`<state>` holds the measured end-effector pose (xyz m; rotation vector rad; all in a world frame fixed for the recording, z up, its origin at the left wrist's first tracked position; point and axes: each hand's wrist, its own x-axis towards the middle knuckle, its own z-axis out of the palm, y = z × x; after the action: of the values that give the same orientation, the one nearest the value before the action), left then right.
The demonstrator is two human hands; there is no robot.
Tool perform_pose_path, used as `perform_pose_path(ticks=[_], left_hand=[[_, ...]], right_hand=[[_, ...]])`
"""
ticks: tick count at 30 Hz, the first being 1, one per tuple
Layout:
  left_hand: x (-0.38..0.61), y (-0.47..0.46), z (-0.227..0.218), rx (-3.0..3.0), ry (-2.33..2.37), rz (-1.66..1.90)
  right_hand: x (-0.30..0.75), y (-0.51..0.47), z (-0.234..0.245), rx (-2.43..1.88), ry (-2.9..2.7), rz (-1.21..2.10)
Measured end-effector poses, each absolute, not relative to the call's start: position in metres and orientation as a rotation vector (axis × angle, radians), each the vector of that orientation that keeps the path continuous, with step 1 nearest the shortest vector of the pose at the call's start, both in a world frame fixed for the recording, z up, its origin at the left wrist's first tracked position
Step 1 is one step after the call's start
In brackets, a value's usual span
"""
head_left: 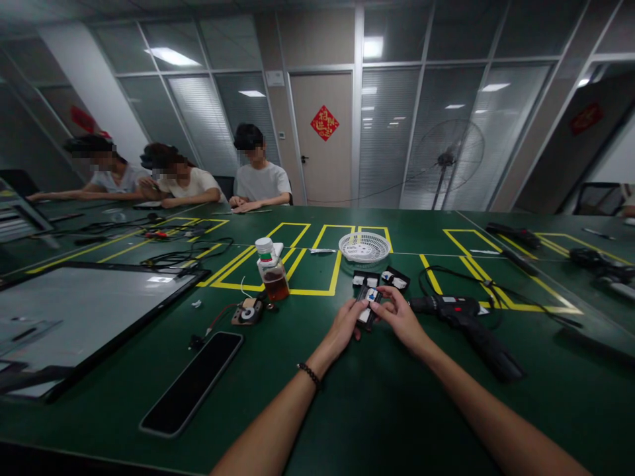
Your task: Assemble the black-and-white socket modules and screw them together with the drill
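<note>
Both my hands meet over a small black holder with a white and blue part point(369, 302) on the green table point(377, 410). My left hand point(346, 325) grips its left side with curled fingers, and a dark bead bracelet sits on that wrist. My right hand point(401, 316) pinches its right side from above. Two similar black holders with white parts point(366, 280) point(395, 278) lie just beyond my fingers. A black power screwdriver point(464, 318) with its cable lies right of my right hand.
A white fan grille point(364, 247) lies further back, with a bottle of brown liquid point(271, 270) and a small round part point(249, 311) to the left. A black phone point(192, 382) and a large flat panel point(84, 311) lie at the left. Three people sit at the far left side.
</note>
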<state>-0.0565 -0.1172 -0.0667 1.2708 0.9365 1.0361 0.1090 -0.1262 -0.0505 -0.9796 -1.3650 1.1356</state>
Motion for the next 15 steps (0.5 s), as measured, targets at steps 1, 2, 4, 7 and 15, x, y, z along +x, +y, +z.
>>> perform_pose_path(ticks=[1,2,4,7,15], left_hand=[[-0.0567,-0.1172,-0.0662,1.27,0.93,1.031],[-0.057,-0.1172,-0.066,1.269,0.924,1.03],[-0.0573,-0.1168,-0.0666,1.26,0.917,1.033],[-0.0568,-0.1152,-0.0691,1.211,0.92,1.048],[-0.0539,-0.1139,-0.0756,1.145,0.875,1.079]], right_hand=[[0.1092,-0.1267,-0.0494,-0.98,-1.371,1.138],[0.1095,-0.1272,-0.0484,-0.978,-1.374,1.139],[0.1097,-0.1279,-0.0467,-0.974,-1.375,1.146],[0.1096,-0.1282,-0.0453,-0.98,-1.368,1.167],[0.1107,-0.1264,-0.0491,-0.962,-1.401,1.194]])
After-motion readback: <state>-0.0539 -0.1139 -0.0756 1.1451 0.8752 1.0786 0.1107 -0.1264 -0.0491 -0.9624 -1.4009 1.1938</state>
